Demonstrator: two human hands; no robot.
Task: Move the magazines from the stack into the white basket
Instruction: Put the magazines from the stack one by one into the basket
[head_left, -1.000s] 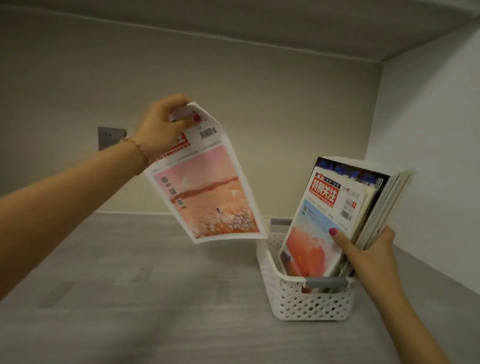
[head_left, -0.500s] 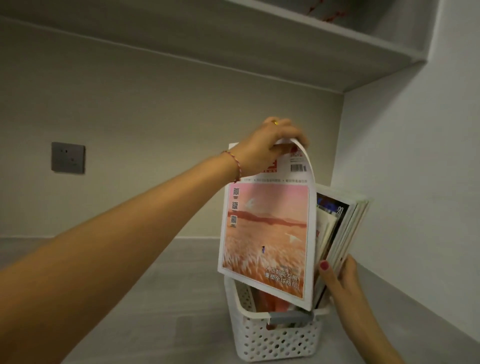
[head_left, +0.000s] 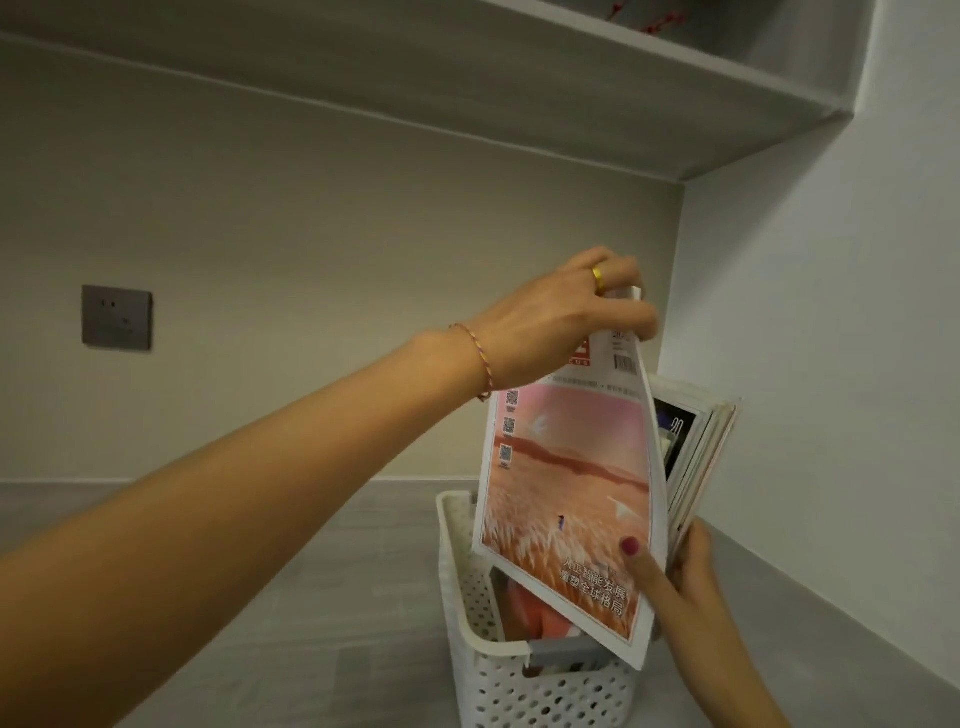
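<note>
- The left hand (head_left: 566, 312) pinched the top edge of a pink magazine (head_left: 566, 499), fingers closed over the paper, and the magazine hung almost upright.
- The magazine's lower corner dipped below the near rim of the white basket (head_left: 467, 613), in front of the grey handle (head_left: 563, 652); whether that corner was inside or just outside the rim could not be told.
- The right hand (head_left: 680, 582) gripped the other magazines (head_left: 696, 447) standing in the basket, its thumb lying on the pink cover and its fingers wrapped behind the bundle.
- Those magazines leaned to the right, their top edges fanned out close to the white side wall (head_left: 831, 364).
- Inside the basket, the left part was open down to the perforated wall, with an orange cover showing low in the middle.
- The basket stood on a grey counter (head_left: 322, 597), near the right-hand corner; the counter to its left was bare.
- A shelf (head_left: 519, 93) ran overhead, well above the left hand.
- A grey socket (head_left: 117, 317) sat on the back wall, far to the left.
</note>
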